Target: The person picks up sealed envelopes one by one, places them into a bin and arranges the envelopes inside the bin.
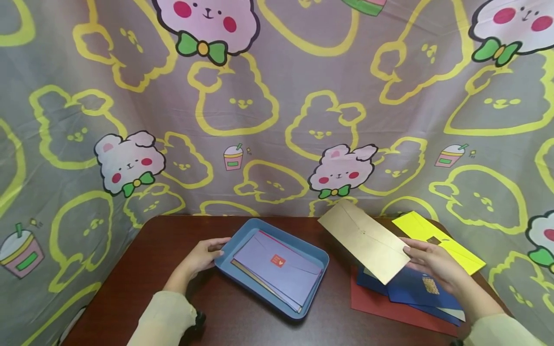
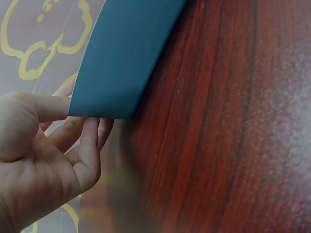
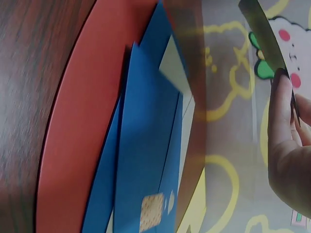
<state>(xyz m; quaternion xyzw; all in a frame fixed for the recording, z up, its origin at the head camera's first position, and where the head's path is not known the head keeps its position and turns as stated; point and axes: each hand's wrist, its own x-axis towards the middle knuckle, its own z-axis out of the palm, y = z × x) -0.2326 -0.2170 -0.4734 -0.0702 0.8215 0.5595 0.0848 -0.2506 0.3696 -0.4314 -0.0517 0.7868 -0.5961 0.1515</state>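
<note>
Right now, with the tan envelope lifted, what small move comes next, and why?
Probably carry the tan envelope left over the blue tray: the right hand holds it in the air, the left hand steadies the tray, and a purple envelope already lies inside.

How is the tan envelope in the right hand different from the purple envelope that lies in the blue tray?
The tan envelope is held above the table, pinched by the right hand; the purple envelope lies flat in the blue tray, on top of other envelopes. The tan envelope shows no sticker; the purple envelope has a small red one on its flap. Both are long, with the flap side up.
</note>
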